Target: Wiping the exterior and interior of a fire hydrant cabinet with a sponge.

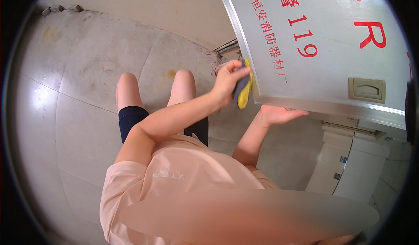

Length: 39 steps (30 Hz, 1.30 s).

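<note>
My left hand point(227, 81) pinches a folded grey-and-yellow cloth point(244, 88) between thumb and fingers. The cloth lies against the side edge of a silver fire-cabinet door point(320, 78), close to a lower corner of its metal frame. Red writing covers the door, and a beige recessed latch point(366, 90) is set near its lower edge. Under that edge, my right hand point(281, 114) holds the frame, its thumb stretched along it. The other right fingers are mostly hidden behind the door.
Grey floor tiles point(95, 52) spread around my bare knees. Several stone pieces point(62, 8) lie by the pale wall point(131, 2). Crumbled masonry point(217, 61) shows behind the cloth. White panels point(360, 160) with small printed labels stand at the lower right.
</note>
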{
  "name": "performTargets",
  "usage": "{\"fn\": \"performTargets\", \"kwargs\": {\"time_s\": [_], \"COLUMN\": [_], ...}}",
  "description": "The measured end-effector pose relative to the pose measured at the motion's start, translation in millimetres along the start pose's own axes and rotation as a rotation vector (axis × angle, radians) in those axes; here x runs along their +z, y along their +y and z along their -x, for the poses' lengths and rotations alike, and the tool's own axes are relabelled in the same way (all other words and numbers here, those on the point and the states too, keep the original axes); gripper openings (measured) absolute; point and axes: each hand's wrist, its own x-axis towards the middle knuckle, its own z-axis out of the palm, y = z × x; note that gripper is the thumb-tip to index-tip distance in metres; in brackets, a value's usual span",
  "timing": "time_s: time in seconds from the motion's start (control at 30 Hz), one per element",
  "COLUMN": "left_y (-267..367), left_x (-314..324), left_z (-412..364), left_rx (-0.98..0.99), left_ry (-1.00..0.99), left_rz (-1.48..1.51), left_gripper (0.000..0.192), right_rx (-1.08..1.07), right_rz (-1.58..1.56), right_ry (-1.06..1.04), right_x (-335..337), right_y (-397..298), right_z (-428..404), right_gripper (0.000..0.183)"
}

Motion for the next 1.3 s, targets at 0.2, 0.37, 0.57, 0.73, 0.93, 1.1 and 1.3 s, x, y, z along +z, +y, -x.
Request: {"fn": "performTargets", "kwargs": {"time_s": [0.2,0.37,0.57,0.73,0.93,1.1,1.3], "left_y": [-41.9,-21.2,19.7,0.6,-15.8,-15.3,-22.2], "left_x": [-3.7,5.4,10.2,4.7,9.0,1.2,0.1], "left_z": [36.9,20.7,-10.4,8.0,51.4,46.2,40.8], "left_rx": [-0.14,-0.104,0.099,0.239,-0.053,-0.075,-0.047], "left_ry": [-0.1,-0.013,0.06,0.051,-0.035,-0.112,-0.112], "left_rz": [-0.003,-0.028,-0.002,-0.1,0.081,0.068,0.023], "left_gripper": [0.015,0.014,0.013,0.01,0.012,0.007,0.017], "right_rx": [0.028,0.0,-0.03,0.0,-0.004,-0.002,0.028], "right_rz": [0.039,0.024,0.046,-0.003,-0.003,-0.051,-0.087], "right_ry": [0.093,0.056,0.006,-0.02,0.02,0.041,0.058], "right_x": [2.8,0.4,2.2,-0.1,0.9,3.2,2.7], "right_y": [-4.6,-1.5,-2.0,0.1,-1.9,-1.4,-3.2], "right_z": [1.6,-1.4,-1.2,1.3,1.8,3.4,6.6], "right_gripper": [0.076,0.075,0.075,0.073,0.069,0.066,0.063]}}
